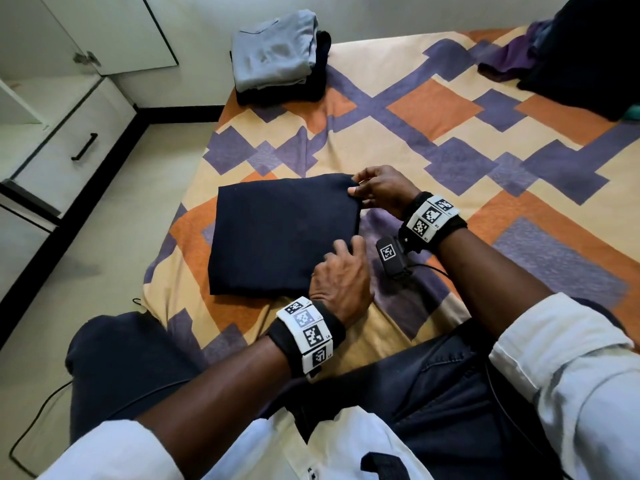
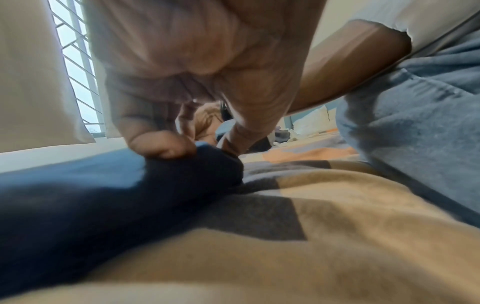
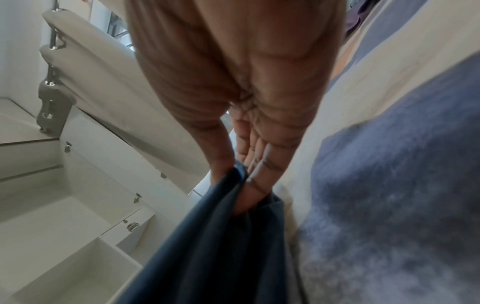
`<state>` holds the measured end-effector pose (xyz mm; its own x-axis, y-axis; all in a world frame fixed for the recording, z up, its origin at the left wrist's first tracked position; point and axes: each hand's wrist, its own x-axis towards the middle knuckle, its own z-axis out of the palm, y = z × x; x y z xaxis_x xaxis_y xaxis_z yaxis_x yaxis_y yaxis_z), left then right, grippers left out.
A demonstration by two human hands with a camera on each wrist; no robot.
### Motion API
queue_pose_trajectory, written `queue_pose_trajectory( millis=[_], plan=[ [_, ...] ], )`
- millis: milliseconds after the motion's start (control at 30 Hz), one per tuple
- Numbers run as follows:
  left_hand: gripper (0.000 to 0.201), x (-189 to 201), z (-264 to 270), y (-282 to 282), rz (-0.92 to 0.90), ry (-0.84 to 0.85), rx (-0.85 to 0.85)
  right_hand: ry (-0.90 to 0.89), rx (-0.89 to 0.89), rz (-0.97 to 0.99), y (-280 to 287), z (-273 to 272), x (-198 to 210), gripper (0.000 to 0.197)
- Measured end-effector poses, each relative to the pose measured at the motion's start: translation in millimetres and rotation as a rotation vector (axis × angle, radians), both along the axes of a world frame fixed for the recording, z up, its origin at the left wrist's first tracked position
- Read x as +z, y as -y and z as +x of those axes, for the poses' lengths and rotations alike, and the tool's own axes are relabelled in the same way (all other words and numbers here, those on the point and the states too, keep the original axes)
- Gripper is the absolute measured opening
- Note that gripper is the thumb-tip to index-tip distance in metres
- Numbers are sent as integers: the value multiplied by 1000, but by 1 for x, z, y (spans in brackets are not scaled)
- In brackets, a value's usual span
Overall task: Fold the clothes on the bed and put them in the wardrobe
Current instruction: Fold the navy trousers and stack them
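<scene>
Nearby, your open white wardrobe [image 1: 41, 109] shows bare shelves. Your right hand [image 1: 379, 192] pinches the folded navy cloth garment [image 1: 284, 233] at its far corner; your left hand [image 1: 341, 275] grips its near edge on the patterned bedsheet [image 1: 450, 133].

We are in a bedroom at home. We sit on a bed [image 1: 433, 109] spread with a patchwork sheet of orange, purple and cream. Beside it a white wardrobe [image 1: 52, 109] stands with its door open and a drawer with a black handle [image 1: 85, 147]. Folded clothes [image 1: 277, 57] are stacked on the bed corner, and a barred window [image 2: 78, 67] lets in daylight.
</scene>
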<state>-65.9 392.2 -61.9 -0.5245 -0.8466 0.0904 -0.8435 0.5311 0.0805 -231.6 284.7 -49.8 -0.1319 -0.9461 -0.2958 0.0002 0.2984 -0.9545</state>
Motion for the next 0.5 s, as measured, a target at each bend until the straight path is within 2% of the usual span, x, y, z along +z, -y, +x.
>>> queue_pose_trajectory(
  millis=[100,233,333,433,500],
  plan=[
    [30,9,1,7,95,100,31,-8,0,-20,4,-3,-5,24],
    [34,8,-6,7,109,148,-95,-30,-43,-107,7,-6,-10,26],
    [33,7,-6,8,161,181,-198,-86,-172,-61,11,-5,-22,27],
    [22,4,1,12,236,108,-265,-187,-277,-4,17,-11,-28,23],
    [15,3,8,16,297,20,-283,-181,-225,6,18,-17,-22,20]
  ],
)
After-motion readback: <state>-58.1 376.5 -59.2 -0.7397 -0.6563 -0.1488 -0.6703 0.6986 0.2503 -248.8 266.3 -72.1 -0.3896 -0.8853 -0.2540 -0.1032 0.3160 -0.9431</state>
